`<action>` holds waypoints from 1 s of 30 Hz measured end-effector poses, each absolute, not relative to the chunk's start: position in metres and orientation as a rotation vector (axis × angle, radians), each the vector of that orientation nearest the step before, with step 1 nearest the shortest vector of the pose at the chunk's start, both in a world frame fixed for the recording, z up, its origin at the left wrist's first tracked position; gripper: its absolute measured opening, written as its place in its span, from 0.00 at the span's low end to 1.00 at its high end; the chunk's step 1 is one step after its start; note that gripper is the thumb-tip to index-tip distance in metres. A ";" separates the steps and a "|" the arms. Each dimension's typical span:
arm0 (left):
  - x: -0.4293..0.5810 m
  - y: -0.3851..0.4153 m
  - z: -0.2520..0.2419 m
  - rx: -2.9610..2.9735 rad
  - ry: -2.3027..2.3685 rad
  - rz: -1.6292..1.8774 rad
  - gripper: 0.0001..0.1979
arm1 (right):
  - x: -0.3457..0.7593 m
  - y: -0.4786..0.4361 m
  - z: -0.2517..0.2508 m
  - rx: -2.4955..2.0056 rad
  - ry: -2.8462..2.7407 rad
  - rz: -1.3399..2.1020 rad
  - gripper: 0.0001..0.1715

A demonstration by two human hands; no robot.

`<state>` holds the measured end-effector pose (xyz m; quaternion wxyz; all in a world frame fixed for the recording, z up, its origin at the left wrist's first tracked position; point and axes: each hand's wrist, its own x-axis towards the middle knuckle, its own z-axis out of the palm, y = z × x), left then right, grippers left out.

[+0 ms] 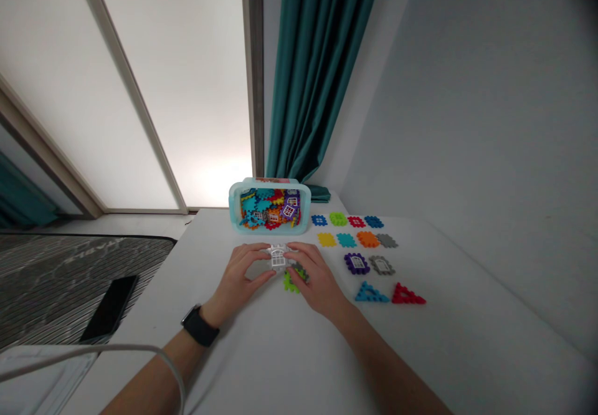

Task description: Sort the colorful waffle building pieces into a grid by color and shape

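White plastic catches my eye first: a small window piece (278, 258) held between two hands, in the middle of the tabletop (261, 352). The left hand (240, 276) has its fingers narrowed on the piece's left edge, and the right hand (323, 283) has its fingers closed in on the right edge. The piece looks roughly square, so I can't pick out a long axis; its window shows upward, and I can't tell whether it is lifted off the surface.

What matters from here is the green piece (290, 283). It lies just to the near right of the white one, partly under the right hand, which is clearly the nearer of the two. A grey piece (301, 270) shows at its far right side, half covered; whether those two are joined, or the right thumb touches them, I can't tell. The purple window piece (357, 264) lies well apart, farther right
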<state>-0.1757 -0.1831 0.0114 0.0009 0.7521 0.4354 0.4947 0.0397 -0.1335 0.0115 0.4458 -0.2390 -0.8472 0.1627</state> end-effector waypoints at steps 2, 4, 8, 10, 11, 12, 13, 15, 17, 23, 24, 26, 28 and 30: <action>-0.175 -0.183 0.011 2.348 1.367 1.553 0.10 | 0.040 -0.133 0.011 -0.581 -2.097 0.393 0.18; -0.175 -0.183 0.011 2.329 1.370 1.539 0.09 | 0.040 -0.133 0.011 -0.568 -2.106 0.389 0.17; -0.175 -0.185 0.012 2.287 1.360 1.502 0.08 | 0.040 -0.134 0.013 -0.568 -2.097 0.416 0.16; -0.175 -0.185 0.013 2.252 1.335 1.490 0.09 | 0.039 -0.135 0.013 -0.581 -2.077 0.462 0.14; -0.174 -0.185 0.013 2.225 1.318 1.483 0.09 | 0.038 -0.136 0.013 -0.588 -2.065 0.491 0.13; -0.174 -0.185 0.014 2.192 1.301 1.474 0.09 | 0.038 -0.137 0.013 -0.594 -2.052 0.522 0.12; -0.174 -0.185 0.014 2.155 1.283 1.462 0.08 | 0.037 -0.137 0.013 -0.600 -2.040 0.551 0.11; -0.173 -0.184 0.014 2.064 1.260 1.437 0.08 | 0.036 -0.138 0.012 -0.614 -2.021 0.595 0.10; -0.172 -0.182 0.013 1.939 1.249 1.403 0.09 | 0.036 -0.137 0.012 -0.643 -2.017 0.615 0.10; -0.168 -0.178 0.007 1.490 1.183 1.247 0.16 | 0.033 -0.134 0.012 -0.854 -1.923 0.823 0.12; -0.168 -0.178 0.007 1.440 1.174 1.224 0.17 | 0.032 -0.134 0.013 -0.883 -1.880 0.929 0.13; -0.167 -0.178 0.006 1.368 1.147 1.202 0.19 | 0.030 -0.134 0.013 -0.910 -1.779 1.133 0.16; -0.167 -0.178 0.005 1.331 1.114 1.208 0.19 | 0.028 -0.135 0.014 -0.907 -1.679 1.271 0.19; -0.167 -0.178 0.004 1.310 1.079 1.224 0.19 | 0.027 -0.136 0.015 -0.906 -1.601 1.347 0.20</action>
